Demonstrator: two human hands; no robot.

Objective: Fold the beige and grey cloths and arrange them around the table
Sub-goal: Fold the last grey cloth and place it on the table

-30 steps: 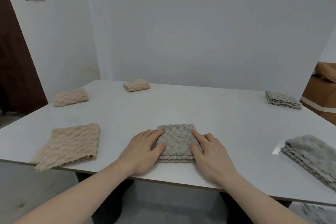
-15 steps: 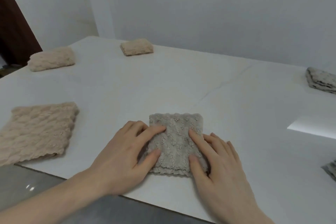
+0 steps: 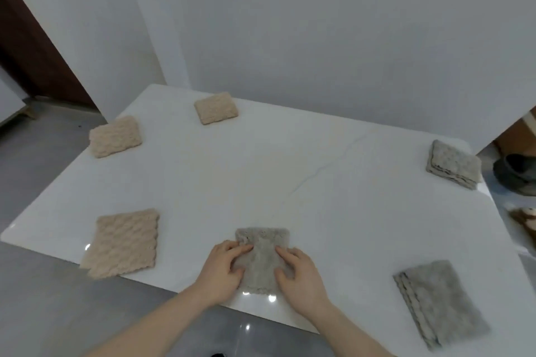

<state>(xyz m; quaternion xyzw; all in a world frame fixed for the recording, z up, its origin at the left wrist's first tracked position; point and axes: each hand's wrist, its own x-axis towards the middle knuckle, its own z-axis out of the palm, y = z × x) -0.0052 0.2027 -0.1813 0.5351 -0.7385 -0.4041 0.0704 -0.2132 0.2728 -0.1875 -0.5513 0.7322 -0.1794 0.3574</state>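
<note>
Left hand (image 3: 222, 271) and right hand (image 3: 300, 277) cover both side edges of grey cloth (image 3: 262, 258); cloth texture motion-blurred. Right of table (image 3: 290, 182), dark floor object (image 3: 514, 174) cut by frame edge, unidentifiable.

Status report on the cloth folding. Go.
Left hand and right hand flat on the folded grey cloth at the near table edge. Five other folded cloths spaced around the rim. Nothing in the way.

No legible text or signs anywhere
</note>
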